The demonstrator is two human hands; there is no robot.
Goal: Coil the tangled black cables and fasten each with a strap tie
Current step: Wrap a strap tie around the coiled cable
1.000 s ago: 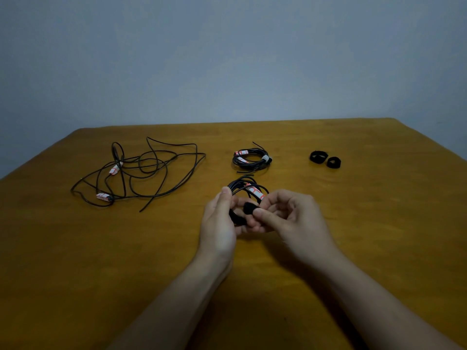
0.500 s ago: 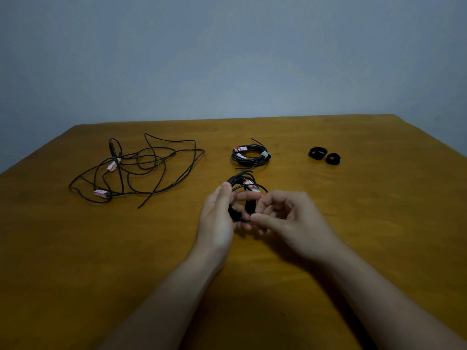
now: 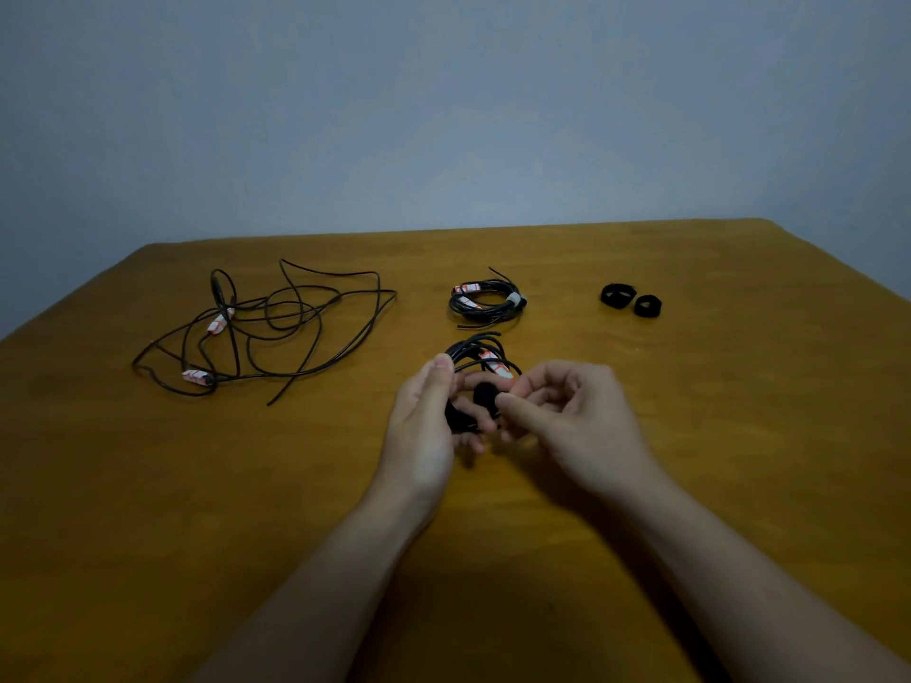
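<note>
Hands (image 3: 421,426) (image 3: 579,426) on coil (image 3: 473,347) and strap (image 3: 485,394); tangle (image 3: 220,320) left, 2 more straps (image 3: 617,295) (image 3: 647,306) right.

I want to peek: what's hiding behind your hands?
A coiled black cable pokes out behind the left hand and right hand, which hold it and a black strap. The hands cover its lower loops.

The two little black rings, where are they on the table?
In the head view, the two black rings sit side by side on the far right part of the table, right of the tied cable coil and beyond the right hand.
</note>
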